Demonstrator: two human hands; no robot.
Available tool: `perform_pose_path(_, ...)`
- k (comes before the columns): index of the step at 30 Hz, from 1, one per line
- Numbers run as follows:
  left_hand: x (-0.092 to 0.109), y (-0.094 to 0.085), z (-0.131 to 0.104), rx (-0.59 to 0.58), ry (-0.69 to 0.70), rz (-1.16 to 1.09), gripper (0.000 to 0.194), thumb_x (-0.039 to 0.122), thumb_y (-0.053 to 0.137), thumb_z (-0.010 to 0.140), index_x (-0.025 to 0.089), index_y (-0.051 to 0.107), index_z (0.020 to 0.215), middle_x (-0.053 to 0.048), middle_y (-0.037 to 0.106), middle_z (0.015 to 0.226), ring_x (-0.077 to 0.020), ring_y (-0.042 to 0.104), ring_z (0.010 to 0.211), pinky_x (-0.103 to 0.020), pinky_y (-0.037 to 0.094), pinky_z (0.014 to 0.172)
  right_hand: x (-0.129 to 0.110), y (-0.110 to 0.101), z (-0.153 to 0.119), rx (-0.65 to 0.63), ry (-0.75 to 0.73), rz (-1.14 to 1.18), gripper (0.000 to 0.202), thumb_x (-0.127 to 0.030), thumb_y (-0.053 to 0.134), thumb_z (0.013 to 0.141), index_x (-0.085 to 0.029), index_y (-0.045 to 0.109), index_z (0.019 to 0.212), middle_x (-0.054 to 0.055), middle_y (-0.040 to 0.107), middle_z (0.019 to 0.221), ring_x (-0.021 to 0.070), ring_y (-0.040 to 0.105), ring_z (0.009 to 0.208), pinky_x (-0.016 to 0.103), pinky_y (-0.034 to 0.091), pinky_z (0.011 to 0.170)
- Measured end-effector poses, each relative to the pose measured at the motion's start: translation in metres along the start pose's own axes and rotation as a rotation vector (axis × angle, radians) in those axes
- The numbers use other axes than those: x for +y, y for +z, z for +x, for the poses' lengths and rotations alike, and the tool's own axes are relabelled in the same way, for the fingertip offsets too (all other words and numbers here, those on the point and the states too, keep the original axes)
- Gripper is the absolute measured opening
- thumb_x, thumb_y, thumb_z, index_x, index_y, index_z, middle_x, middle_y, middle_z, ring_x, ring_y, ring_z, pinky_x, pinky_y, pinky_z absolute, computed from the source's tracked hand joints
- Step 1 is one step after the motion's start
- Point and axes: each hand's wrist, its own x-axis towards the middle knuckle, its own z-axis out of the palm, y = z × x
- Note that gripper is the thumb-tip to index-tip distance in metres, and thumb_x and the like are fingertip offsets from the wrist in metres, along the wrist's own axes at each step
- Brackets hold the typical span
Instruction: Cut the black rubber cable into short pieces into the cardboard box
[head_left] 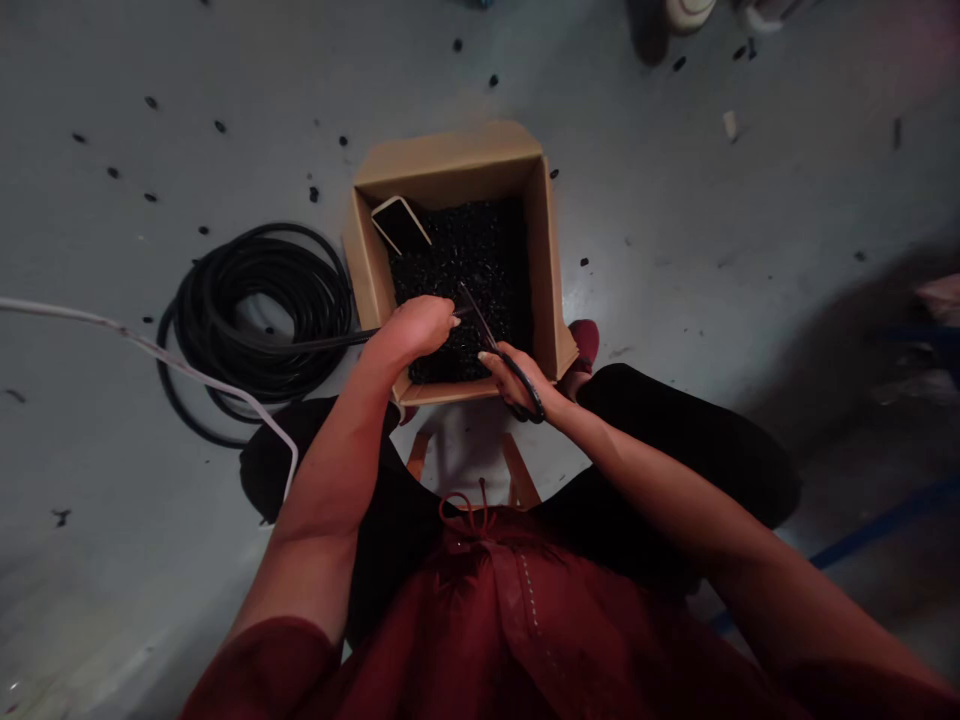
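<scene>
i see l hand [420, 325] clenching hose [322, 346], r hand [517, 372] gripping scissors [484, 325], prob cutting step, next needs square bite on hose.

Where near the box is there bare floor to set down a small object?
Bare floor lies right of the cardboard box, between the small white piece and the maroon shoe. Crowded: at left, the coiled black hose; inside and over the box, black pieces, scissors, left hand and right hand.
</scene>
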Motion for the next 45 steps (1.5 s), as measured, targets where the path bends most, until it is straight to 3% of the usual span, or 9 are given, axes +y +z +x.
perform_pose_path(3,-0.001,0.001,0.001,0.008,-0.002,-0.031,0.037,0.029,0.043,0.099,0.014,0.071,0.116,-0.017,0.073,0.116,-0.0282,0.069,0.105,-0.035,0.05,0.085,-0.001,0.002,-0.002,-0.012,0.049,0.03,0.034,-0.054,0.056,0.091,-0.024,0.043,0.08,-0.007,0.044,0.054,0.0094,0.043,0.041,0.021,0.035,0.039)
perform_pose_path(7,-0.005,-0.004,0.001,0.15,0.063,-0.166,0.039,0.027,0.039,0.1,0.014,0.065,0.126,-0.014,0.07,0.126,-0.0267,0.065,0.116,-0.037,0.049,0.097,-0.005,0.0,0.0,-0.021,0.11,0.174,0.034,-0.056,0.054,0.093,-0.023,0.048,0.088,-0.006,0.053,0.058,0.0104,0.047,0.04,0.021,0.039,0.036)
perform_pose_path(11,-0.007,-0.01,-0.001,0.226,0.086,-0.3,0.051,0.018,0.041,0.097,0.013,0.045,0.148,-0.014,0.056,0.148,-0.0247,0.056,0.131,-0.038,0.043,0.11,-0.015,-0.005,0.001,-0.022,0.111,0.329,0.035,-0.058,0.048,0.097,-0.023,0.051,0.102,-0.003,0.061,0.067,0.0114,0.057,0.049,0.021,0.047,0.044)
perform_pose_path(13,-0.008,-0.01,0.0,0.252,0.075,-0.365,0.054,0.016,0.044,0.096,0.015,0.042,0.15,-0.013,0.056,0.147,-0.0241,0.055,0.132,-0.038,0.043,0.11,-0.019,-0.007,0.001,-0.012,0.104,0.354,0.035,-0.056,0.046,0.099,-0.023,0.052,0.106,-0.001,0.063,0.072,0.012,0.061,0.056,0.021,0.05,0.049)
perform_pose_path(17,-0.01,-0.009,0.002,0.298,0.023,-0.504,0.047,0.015,0.045,0.094,0.013,0.052,0.14,-0.014,0.069,0.128,-0.022,0.065,0.113,-0.037,0.048,0.101,-0.023,-0.011,0.002,0.0,0.061,0.323,0.04,-0.06,0.048,0.096,-0.023,0.054,0.108,0.001,0.064,0.078,0.0137,0.064,0.067,0.022,0.051,0.057)
perform_pose_path(21,-0.012,-0.01,0.002,0.308,0.06,-0.534,0.039,0.016,0.046,0.093,0.013,0.061,0.129,-0.012,0.073,0.117,-0.0185,0.068,0.097,-0.033,0.05,0.094,-0.024,-0.014,0.001,-0.002,-0.012,0.211,0.043,-0.062,0.052,0.093,-0.023,0.056,0.111,0.001,0.063,0.08,0.0137,0.063,0.071,0.023,0.05,0.061)
perform_pose_path(27,-0.01,-0.012,0.0,0.309,0.127,-0.494,0.039,0.018,0.047,0.092,0.014,0.065,0.126,-0.01,0.073,0.115,-0.0195,0.067,0.097,-0.033,0.049,0.092,-0.03,-0.015,-0.003,-0.028,-0.092,0.117,0.04,-0.055,0.054,0.093,-0.021,0.057,0.114,0.004,0.066,0.09,0.0142,0.063,0.078,0.025,0.051,0.068)
perform_pose_path(45,-0.011,-0.012,-0.001,0.278,0.135,-0.503,0.04,0.018,0.047,0.091,0.017,0.064,0.127,-0.009,0.072,0.114,-0.0194,0.066,0.1,-0.033,0.048,0.092,-0.03,-0.016,-0.002,-0.032,-0.051,0.181,0.033,-0.049,0.052,0.097,-0.021,0.056,0.114,0.004,0.067,0.091,0.0143,0.064,0.078,0.028,0.053,0.071)
